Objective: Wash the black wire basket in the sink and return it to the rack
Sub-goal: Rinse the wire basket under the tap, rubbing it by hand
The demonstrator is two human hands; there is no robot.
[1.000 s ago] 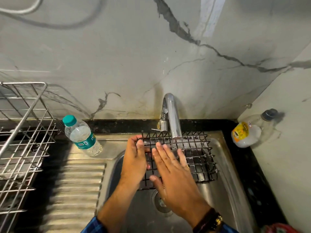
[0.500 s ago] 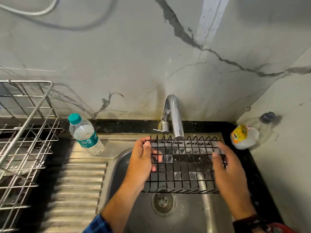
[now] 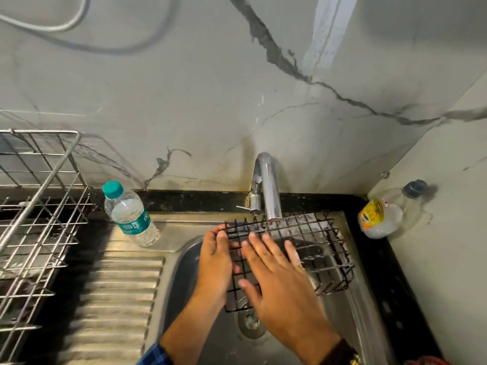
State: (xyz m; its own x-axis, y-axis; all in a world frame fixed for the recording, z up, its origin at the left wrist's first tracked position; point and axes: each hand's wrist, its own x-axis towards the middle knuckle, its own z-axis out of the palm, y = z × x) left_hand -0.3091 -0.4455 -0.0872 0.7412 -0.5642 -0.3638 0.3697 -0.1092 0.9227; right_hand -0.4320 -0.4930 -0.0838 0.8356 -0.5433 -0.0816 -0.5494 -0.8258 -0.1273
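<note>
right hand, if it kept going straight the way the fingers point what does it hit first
The right hand lies flat on the black wire basket, pointing away and slightly left. It would probably meet the basket's upright far side first, then the tap behind it; depth is unclear.

Pretty clearly a home kitchen, the washing-up corner. There's a stainless steel sink [image 3: 181, 275] with a ribbed steel drainboard [image 3: 116, 299] at its 9 o'clock, a curved chrome tap [image 3: 271, 191] at 12 o'clock, and a silver wire dish rack [image 3: 39, 206] further out at 9. A black stone counter [image 3: 374, 259] wraps round it, with a grey-veined marble-look wall [image 3: 184, 101] behind. A clear plastic water bottle with a teal cap [image 3: 129, 214] stands at 10 o'clock and a clear yellow-labelled bottle [image 3: 379, 217] at 2.
</note>
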